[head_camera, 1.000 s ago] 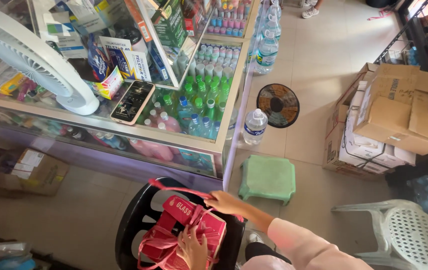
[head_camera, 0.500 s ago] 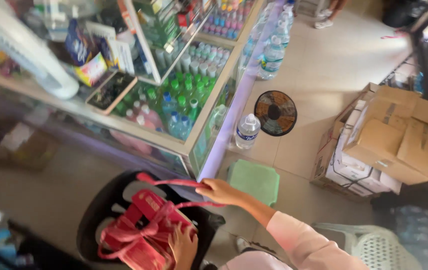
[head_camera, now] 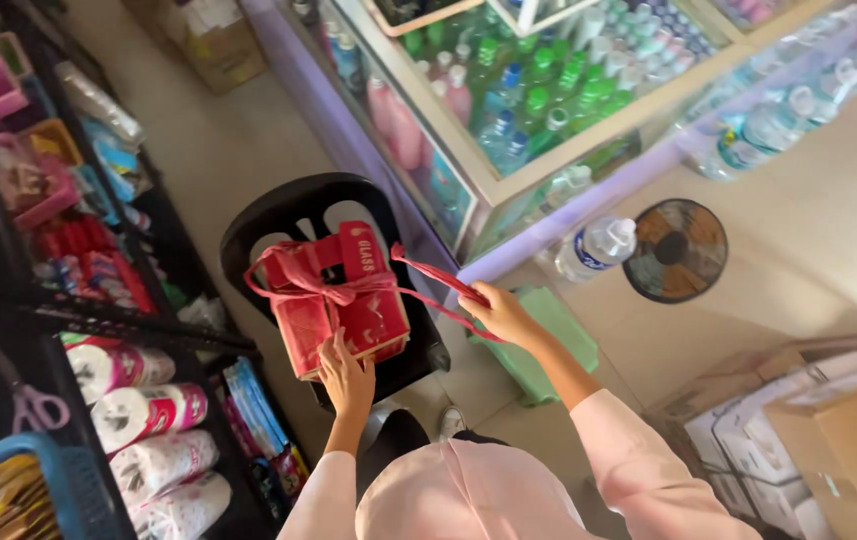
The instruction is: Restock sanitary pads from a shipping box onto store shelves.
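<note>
A stack of red boxes (head_camera: 343, 300), bound with red plastic strapping, rests on a black plastic chair (head_camera: 293, 210). My left hand (head_camera: 345, 375) presses flat against the near edge of the boxes. My right hand (head_camera: 501, 312) is closed around the loose end of the red strap (head_camera: 428, 280), which stretches taut from the knot on top of the boxes. Both arms wear pale pink sleeves.
A glass display counter (head_camera: 508, 150) full of bottles stands behind the chair. A green stool (head_camera: 548, 350), a water bottle (head_camera: 596, 246) and a small fan (head_camera: 675, 250) sit on the floor at right. Cardboard boxes (head_camera: 828, 430) are lower right; shelves with paper rolls (head_camera: 138, 410) are left.
The view has swung round and closed in. My right hand has pulled the red strap out further to the right, while the left hand stays against the boxes.
</note>
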